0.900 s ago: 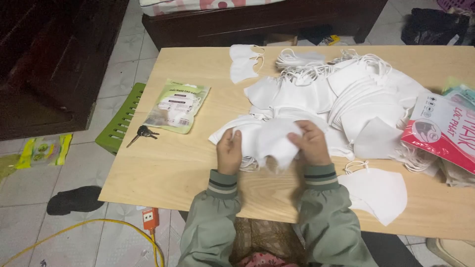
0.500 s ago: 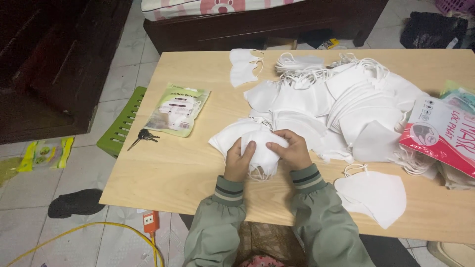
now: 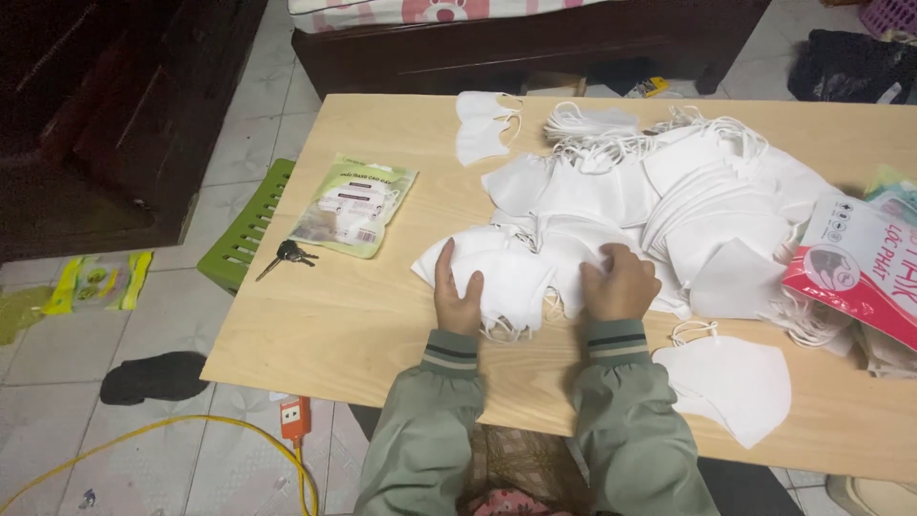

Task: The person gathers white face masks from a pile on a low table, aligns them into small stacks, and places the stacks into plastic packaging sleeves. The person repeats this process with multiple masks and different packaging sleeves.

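Observation:
A small stack of white face masks lies on the wooden table right in front of me. My left hand grips its left side, fingers curled over the edge. My right hand is closed on its right side. Behind the stack spreads a large heap of white masks with elastic ear loops. A single folded white mask lies on the table to the right of my right sleeve.
A green sealed mask packet and a bunch of keys lie at the table's left. Red-and-white packets sit at the right edge. Two masks lie at the back. A green stool, power strip and yellow cable are on the floor.
Both hands drew the stack of masks closer together and then spread slightly, pressing it down on the table. The view shifted a little lower.

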